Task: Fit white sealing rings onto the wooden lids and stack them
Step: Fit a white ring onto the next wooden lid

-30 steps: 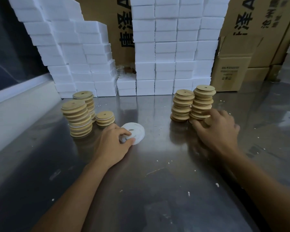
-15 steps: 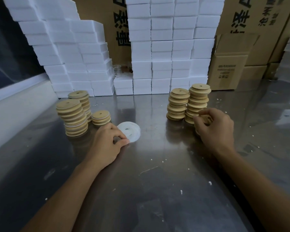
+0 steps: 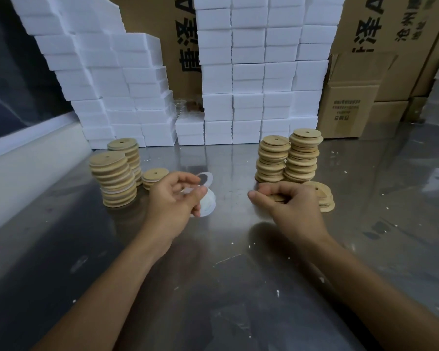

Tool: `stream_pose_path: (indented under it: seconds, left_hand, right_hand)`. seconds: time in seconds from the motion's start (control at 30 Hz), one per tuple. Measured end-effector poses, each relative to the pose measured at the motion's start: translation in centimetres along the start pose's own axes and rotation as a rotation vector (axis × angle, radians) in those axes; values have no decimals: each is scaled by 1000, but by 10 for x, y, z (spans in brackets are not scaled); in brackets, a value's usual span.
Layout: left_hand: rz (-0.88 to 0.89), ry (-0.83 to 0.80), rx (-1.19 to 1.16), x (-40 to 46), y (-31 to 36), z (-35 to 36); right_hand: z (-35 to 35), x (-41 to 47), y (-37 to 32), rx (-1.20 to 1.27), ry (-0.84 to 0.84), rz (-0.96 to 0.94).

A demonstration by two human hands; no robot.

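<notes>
While the left hand (image 3: 174, 198) pinches a thin white sealing ring (image 3: 188, 190) just above the pile of white rings (image 3: 208, 202) on the steel table (image 3: 213, 287), the right hand (image 3: 289, 206) curls round a wooden lid (image 3: 276, 198) before two bare-lid stacks (image 3: 289, 155). Ringed lid stacks (image 3: 114, 178) stand left, white boxes (image 3: 251, 72) behind.

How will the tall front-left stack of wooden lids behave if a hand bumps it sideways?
The front-left stack would probably shed its upper lids: the discs sit visibly offset and the column leans. The lids look thin and light, so a nudge likely shifts them. On the smooth steel table, the base may slide rather than grip.
</notes>
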State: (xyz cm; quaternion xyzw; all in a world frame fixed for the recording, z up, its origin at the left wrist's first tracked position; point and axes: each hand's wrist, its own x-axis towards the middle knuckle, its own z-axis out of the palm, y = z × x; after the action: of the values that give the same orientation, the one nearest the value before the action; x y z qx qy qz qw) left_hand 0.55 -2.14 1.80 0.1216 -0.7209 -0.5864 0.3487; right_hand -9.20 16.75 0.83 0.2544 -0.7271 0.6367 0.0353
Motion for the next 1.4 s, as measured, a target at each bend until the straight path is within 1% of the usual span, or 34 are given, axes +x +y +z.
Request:
stream_pose_path:
  seconds: [0.07, 0.13, 0.2, 0.27, 0.37, 0.43, 0.5, 0.6, 0.73, 0.83, 0.93, 1.03, 1.2, 1.3, 1.4]
  left_hand:
    - [-53, -75, -175, -3, 9, 3]
    - [-105, -119, -332, -5, 18, 5]
    - [-157, -142, -432, -5, 26, 6]
    - [-207, -170, -467, -7, 31, 9]
    - [-263, -207, -489, -11, 33, 15]
    - [-301, -210, -503, -15, 33, 19]
    - [-337, -199, -510, -17, 31, 22]
    - [-364, -168, -495, -18, 28, 26]
    - [-361, -140, -403, -22, 25, 32]
    - [-364, -131, -394, -24, 24, 35]
    - [-383, -140, -364, -24, 24, 35]
    - [-374, -134, -316, -25, 21, 35]
    - [-332, -58, -193, -24, 12, 34]
    - [-382, -111, -109, -24, 11, 35]
    - [-465, -218, -209, -26, 13, 36]
  right_hand:
    - [2, -2, -1, 36, -18, 2]
    - [2, -2, -2, 43, 2, 9]
    - [2, -2, -3, 5, -6, 4]
    - [3, -4, -5, -28, -57, -16]
    - [8, -10, -9, -15, -130, -41]
    - [12, -12, -7, -10, -156, -22]
    - [15, -13, -7, 6, -166, -19]
    - [16, -14, -10, 38, -129, -42]
    - [17, -12, -10, 47, -63, -89]
    - [16, -9, -7, 54, -62, -125]
    - [16, -10, -7, 74, -68, -104]
    - [17, -11, -7, 53, -82, -119]
    - [18, -11, -7, 52, -62, -147]
    - [19, -12, -7, 64, -57, -190]
    - [18, -13, -8, 45, -74, -228]
